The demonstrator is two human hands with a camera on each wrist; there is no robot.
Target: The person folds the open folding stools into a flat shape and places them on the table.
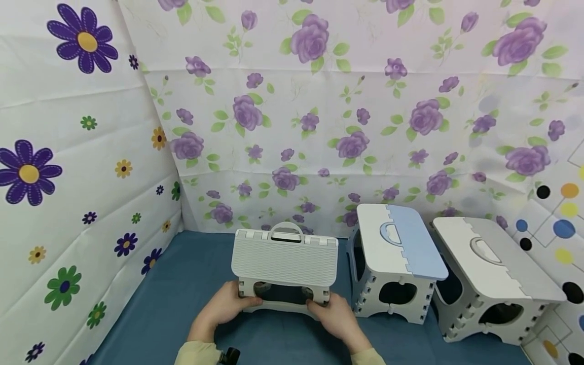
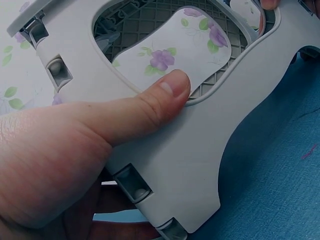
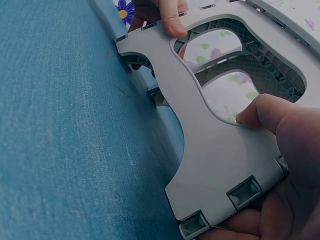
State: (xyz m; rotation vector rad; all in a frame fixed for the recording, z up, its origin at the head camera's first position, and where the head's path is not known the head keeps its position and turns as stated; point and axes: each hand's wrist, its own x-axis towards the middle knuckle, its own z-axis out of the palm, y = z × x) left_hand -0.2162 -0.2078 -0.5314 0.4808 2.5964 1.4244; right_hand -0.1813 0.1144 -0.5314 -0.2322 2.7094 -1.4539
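Both hands hold a white and light grey folding step stool (image 1: 285, 257) at the middle of the blue surface. Its textured top panel tilts toward me, with a looped handle at the upper edge, and a side panel with a large oval opening faces me. My left hand (image 1: 230, 303) grips the left end of that panel; its thumb (image 2: 162, 97) lies across the front beside the opening, fingers partly hidden behind. At the right end my right hand (image 1: 335, 314) does the same, its thumb (image 3: 260, 112) at the opening's rim. Through the opening a ribbed inner panel shows.
To the right stands an unfolded stool with a white and blue top (image 1: 397, 241), and beyond it another with a white and grey top (image 1: 497, 258). Floral cloth (image 1: 310, 121) hangs behind the blue surface (image 1: 182, 263). Patterned cloth walls (image 1: 91, 167) close in both sides.
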